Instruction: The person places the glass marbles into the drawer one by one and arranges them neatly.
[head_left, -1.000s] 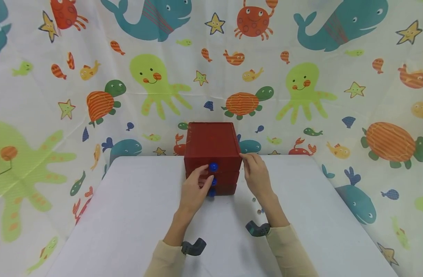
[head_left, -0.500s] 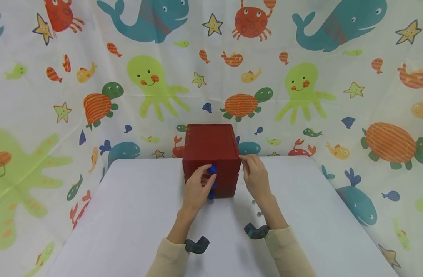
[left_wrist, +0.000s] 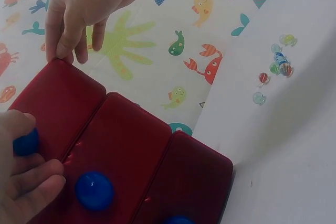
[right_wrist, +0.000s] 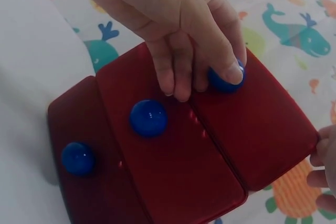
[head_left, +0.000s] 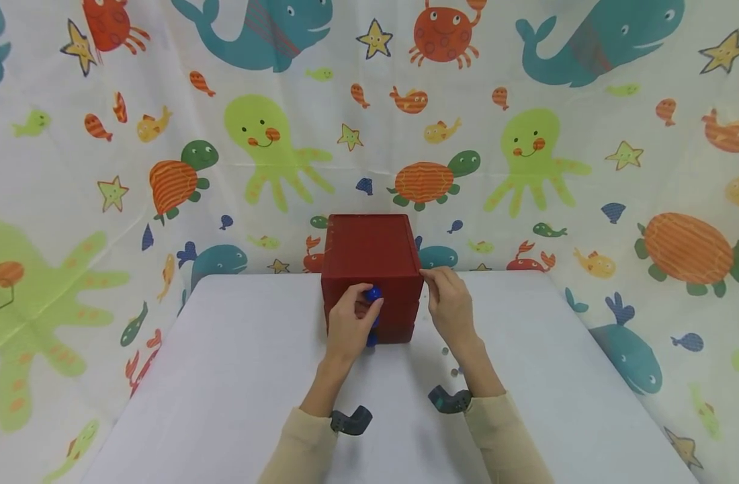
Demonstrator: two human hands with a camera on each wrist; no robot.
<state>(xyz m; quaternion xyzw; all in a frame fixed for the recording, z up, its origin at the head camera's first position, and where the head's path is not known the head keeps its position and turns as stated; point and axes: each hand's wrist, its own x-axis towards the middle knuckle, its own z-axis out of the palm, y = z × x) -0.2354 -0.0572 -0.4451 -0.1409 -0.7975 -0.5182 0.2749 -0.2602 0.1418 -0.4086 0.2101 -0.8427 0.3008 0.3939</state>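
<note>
A small red drawer chest (head_left: 369, 245) with three stacked drawers stands at the back of the white table. Round blue knobs sit on the drawer fronts, the middle knob (right_wrist: 148, 118) and bottom knob (right_wrist: 77, 158) being untouched. With thumb and index finger, my left hand (head_left: 348, 329) pinches the top knob (right_wrist: 222, 85); its other fingers hang in front of the drawer face. My right hand (head_left: 451, 306) pinches the chest's upper right front corner between thumb and fingertip, as the left wrist view shows. All the drawers appear pushed in.
Several glass marbles (left_wrist: 278, 62) lie on the white table (head_left: 236, 376), to the right of the chest and near my right forearm. A curtain (head_left: 357, 181) printed with sea animals hangs right behind the chest. Dark wrist cameras (head_left: 351, 421) are strapped to both wrists.
My left hand has moved slightly up and right, and its thumb and index finger have come together on the top knob. The right hand keeps its place at the corner.
</note>
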